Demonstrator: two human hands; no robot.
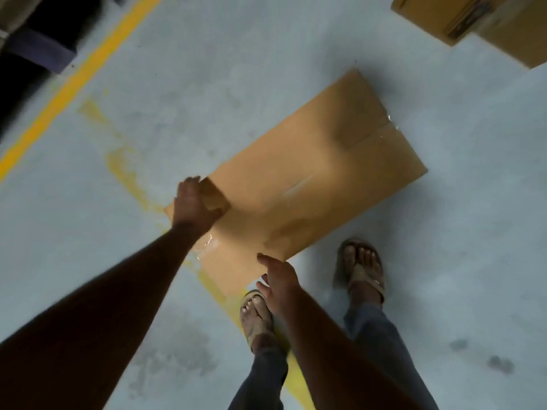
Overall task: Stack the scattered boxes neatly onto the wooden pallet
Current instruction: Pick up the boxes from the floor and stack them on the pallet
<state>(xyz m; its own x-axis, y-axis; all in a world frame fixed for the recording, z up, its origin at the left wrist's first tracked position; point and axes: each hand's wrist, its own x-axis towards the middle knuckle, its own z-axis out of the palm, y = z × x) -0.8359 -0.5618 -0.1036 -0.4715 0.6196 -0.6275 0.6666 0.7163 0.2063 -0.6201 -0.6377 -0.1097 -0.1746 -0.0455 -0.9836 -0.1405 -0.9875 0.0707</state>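
A long brown cardboard box [310, 173], taped along its top seam, lies on the grey floor right in front of my feet. My left hand [194, 204] lies against the box's near left corner, fingers reaching over the edge. My right hand [279, 281] hovers at the box's near right corner with its fingers spread and relaxed; whether it touches the cardboard I cannot tell. A second cardboard box [479, 22] stands at the top right, cut off by the frame. No wooden pallet is in view.
A yellow floor line [74, 81] runs diagonally at the upper left, with worn yellow paint marks under the box. Dark objects [32, 45] stand beyond the line at the far left. My sandalled feet [362, 267] stand just below the box.
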